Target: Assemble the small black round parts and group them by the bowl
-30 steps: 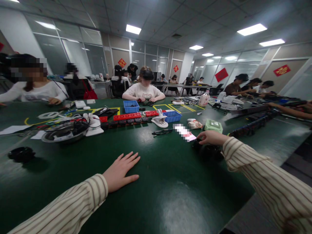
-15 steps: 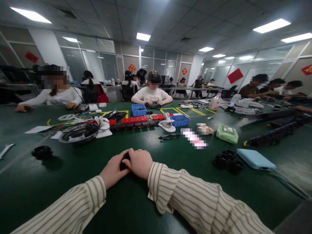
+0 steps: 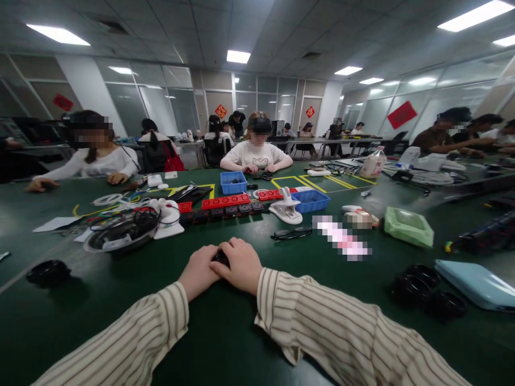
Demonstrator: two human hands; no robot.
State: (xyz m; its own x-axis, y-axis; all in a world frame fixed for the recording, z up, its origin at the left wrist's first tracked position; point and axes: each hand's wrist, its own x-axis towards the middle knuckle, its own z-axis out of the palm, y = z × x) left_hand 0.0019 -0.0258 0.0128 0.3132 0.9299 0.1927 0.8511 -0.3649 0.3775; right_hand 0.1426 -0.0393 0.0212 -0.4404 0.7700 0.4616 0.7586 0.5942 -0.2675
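Observation:
Both hands meet low over the green table, wrapped round a small black object (image 3: 221, 257) that shows only between the thumbs and fingers. My left hand (image 3: 200, 272) grips it from the left side, fingers curled. From the right, my right hand (image 3: 242, 265) covers its top with bent fingers. Most of the object is hidden, so its full shape cannot be made out. A black ring-shaped part (image 3: 49, 273) lies off to the left. Several similar black rings (image 3: 420, 287) sit grouped on the right, beside a light-blue box-like device (image 3: 477, 284).
Beyond my hands stand a metal bowl of cables (image 3: 120, 236), a row of red sockets (image 3: 226, 200), a white clip stand (image 3: 286, 209) and a blue bin (image 3: 311, 201). Black glasses (image 3: 292, 233) and a green tissue pack (image 3: 408, 226) lie nearer. A co-worker (image 3: 257, 155) sits opposite.
The view has shifted, so the side items appear farther outward. My hands sit slightly higher and to the right in the picture, still closed together round the black object.

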